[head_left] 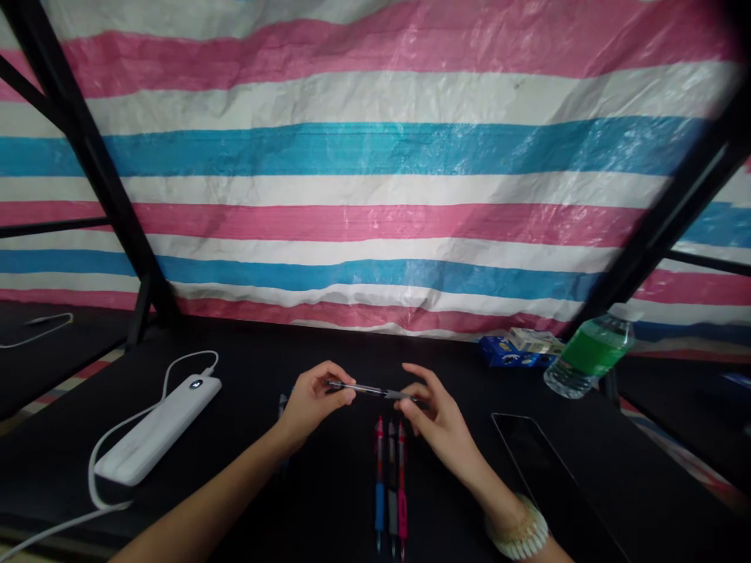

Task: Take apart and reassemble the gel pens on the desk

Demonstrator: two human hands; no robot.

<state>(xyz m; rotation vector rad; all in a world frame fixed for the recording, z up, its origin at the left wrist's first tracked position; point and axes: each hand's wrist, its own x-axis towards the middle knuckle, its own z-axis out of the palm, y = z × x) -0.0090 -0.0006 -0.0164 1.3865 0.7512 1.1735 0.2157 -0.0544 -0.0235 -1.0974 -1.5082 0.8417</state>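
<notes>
A slim clear-barrelled pen [368, 389] with a grey grip lies level between my two hands, above the black table. My left hand [314, 399] pinches its left end between thumb and fingers. Around the grey grip at the other end, the thumb and fingers of my right hand [434, 410] are closed, with the index finger raised. Below them, three pens rest side by side on the table: one with a blue grip [379, 504], one with a grey grip [393, 508] and one with a pink grip [402, 512]. Another pen [282, 407] is partly hidden behind my left wrist.
A white power bank [158, 430] with a white cable [94, 461] lies at left. To the right are a dark phone or tablet [545, 469], a green-labelled bottle [592, 352] and small blue boxes [498, 352]. Black metal posts [99, 164] frame a striped sheet [375, 148].
</notes>
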